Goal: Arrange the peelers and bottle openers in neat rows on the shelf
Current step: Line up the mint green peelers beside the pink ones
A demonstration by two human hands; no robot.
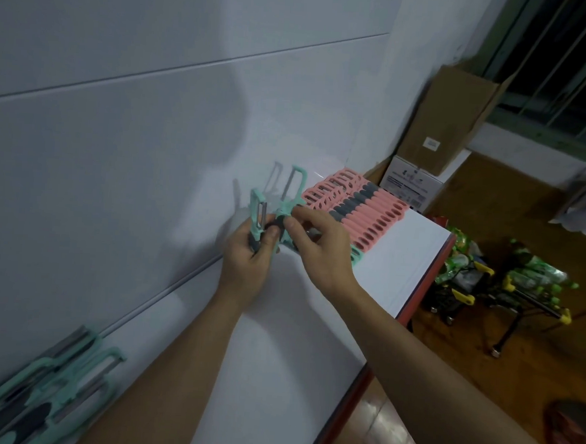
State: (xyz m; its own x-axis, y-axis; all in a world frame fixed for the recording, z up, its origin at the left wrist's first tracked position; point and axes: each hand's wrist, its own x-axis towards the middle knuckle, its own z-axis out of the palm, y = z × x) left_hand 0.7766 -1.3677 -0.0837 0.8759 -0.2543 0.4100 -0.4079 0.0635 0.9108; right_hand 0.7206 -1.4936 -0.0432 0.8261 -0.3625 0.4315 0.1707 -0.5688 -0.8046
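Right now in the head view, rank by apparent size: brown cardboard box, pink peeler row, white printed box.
1. brown cardboard box, slightly ahead.
2. pink peeler row, close to it.
3. white printed box, clearly smallest.

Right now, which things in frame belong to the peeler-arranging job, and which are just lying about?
Job: mint-green plastic peeler, gripped by left hand; second mint-green peeler, pinched by right hand; row of pink-and-grey plastic peelers; pile of mint-green peelers near the wall; white shelf.
Lying about: brown cardboard box; white printed carton; packs of green plastic bottles on the floor.
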